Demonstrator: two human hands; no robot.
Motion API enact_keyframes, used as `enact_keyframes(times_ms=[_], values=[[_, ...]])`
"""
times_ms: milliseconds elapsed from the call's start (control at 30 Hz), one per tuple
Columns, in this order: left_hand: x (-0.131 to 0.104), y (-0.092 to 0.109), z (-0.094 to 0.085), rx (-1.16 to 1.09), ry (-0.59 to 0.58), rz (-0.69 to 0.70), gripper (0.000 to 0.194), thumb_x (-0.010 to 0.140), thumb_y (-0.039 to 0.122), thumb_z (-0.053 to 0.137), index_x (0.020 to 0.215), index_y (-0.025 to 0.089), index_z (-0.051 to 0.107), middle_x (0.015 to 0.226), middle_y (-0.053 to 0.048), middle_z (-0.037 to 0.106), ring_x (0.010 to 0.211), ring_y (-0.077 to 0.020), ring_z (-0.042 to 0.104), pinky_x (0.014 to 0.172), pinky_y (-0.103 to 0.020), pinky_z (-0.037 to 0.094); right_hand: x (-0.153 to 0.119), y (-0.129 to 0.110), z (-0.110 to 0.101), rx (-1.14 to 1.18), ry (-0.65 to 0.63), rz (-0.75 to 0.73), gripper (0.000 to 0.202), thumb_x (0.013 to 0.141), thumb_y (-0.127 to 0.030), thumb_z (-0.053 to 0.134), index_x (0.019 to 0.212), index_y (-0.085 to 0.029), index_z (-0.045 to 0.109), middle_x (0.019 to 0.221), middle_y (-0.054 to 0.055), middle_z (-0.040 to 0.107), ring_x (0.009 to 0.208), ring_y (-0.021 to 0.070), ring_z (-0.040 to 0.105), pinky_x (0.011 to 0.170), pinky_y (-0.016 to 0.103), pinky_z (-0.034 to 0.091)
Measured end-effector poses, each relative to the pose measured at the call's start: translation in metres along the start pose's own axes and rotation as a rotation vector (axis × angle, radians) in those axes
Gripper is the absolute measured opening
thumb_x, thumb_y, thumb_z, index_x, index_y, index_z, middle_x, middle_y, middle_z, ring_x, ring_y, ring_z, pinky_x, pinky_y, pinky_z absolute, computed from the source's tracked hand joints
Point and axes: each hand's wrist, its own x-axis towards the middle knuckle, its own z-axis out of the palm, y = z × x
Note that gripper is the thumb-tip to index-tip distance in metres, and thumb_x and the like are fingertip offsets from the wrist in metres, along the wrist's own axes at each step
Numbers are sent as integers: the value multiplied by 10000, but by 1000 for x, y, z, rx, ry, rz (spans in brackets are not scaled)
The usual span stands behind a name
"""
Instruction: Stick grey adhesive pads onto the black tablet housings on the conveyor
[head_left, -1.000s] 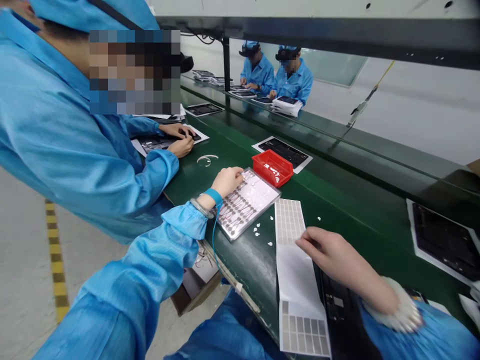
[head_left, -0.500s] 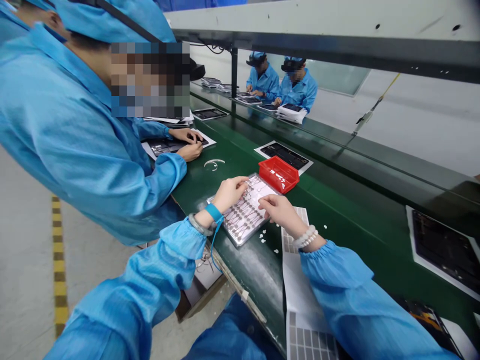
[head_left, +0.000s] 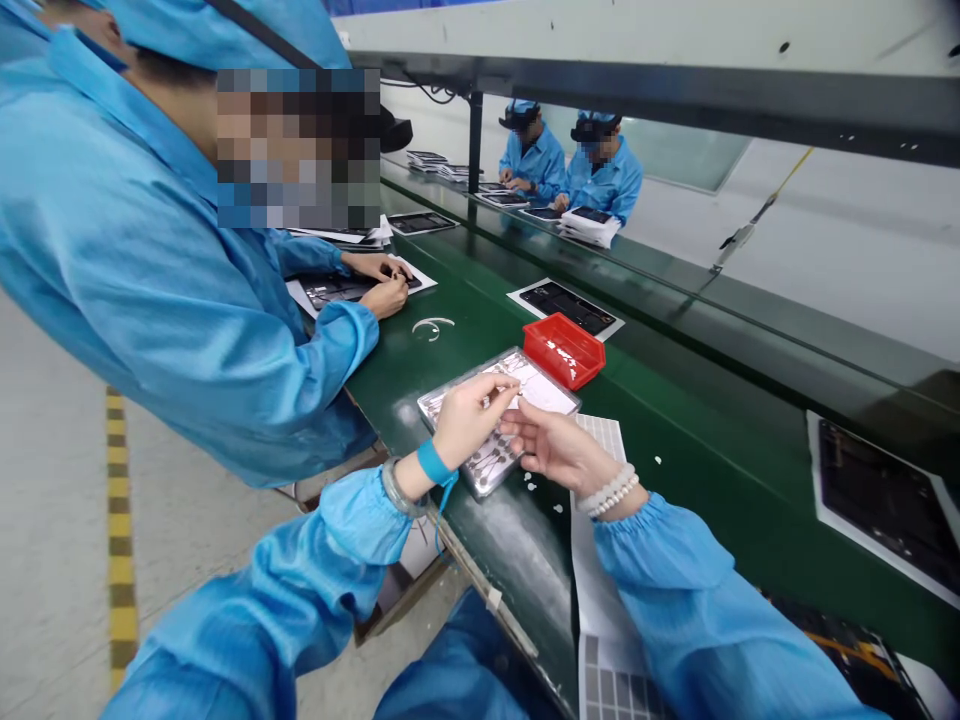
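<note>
On the glossy green worktop, my left hand (head_left: pixel 471 418) pinches what looks like a tiny dark part (head_left: pixel 519 393), too small to name; it lies at ten o'clock from my right hand (head_left: pixel 564 452), whose half-curled fingers stand open beside it. Beneath both, the clear, shallow plastic tray (head_left: pixel 451 385) points its long axis toward two o'clock. Beyond, the red plastic bin (head_left: pixel 586 362) lies at twelve from my right hand, the nearer one.

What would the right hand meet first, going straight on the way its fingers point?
Probably the left hand, whose fingertips lie just ahead of the right hand above the tray; depth is unclear, so they may pass.
</note>
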Motion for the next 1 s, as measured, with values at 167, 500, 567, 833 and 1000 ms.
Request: enact_keyframes(times_ms=[167, 500, 567, 833, 1000], values=[[-15, 4, 3, 24, -30, 199, 152, 880, 237, 548, 874, 178, 689, 933, -69, 666, 894, -167, 605, 808, -306, 491, -6, 4, -5, 137, 43, -108, 96, 874, -240, 530, 828, -175, 585, 682, -31, 560, 535, 41, 509, 415, 116, 371], [-11, 9, -1, 439, -178, 498, 249, 973, 248, 407, 998, 150, 635, 932, -61, 674, 848, -162, 600, 773, -282, 497, -21, 6, -11, -252, 129, -207, 124, 734, -222, 645, 674, -153, 561, 483, -56, 522, 412, 50, 458, 387, 151, 369], [-11, 9, 0, 459, -181, 501, 255, 976, 253, 404, 964, 148, 636, 893, -54, 681, 811, -157, 606, 753, -272, 495, -21, 6, -11, -329, 162, -230, 95, 743, -185, 606, 666, -155, 558, 423, -72, 490, 377, 48, 433, 390, 154, 374], [-15, 15, 8, 584, -245, 485, 303, 977, 274, 368, 874, 150, 624, 832, -63, 660, 773, -181, 616, 693, -285, 481, -20, 7, -16, -502, 233, -292, 149, 764, -139, 520, 618, -161, 541, 414, -64, 486, 374, 55, 452, 397, 157, 369], [4, 0, 6, 644, -208, 320, 228, 929, 144, 386, 994, 118, 602, 898, -100, 642, 794, -196, 616, 702, -299, 487, -26, 4, -24, -534, 223, -268, 187, 803, -257, 528, 640, -167, 539, 462, -45, 508, 405, 70, 484, 437, 186, 417]])
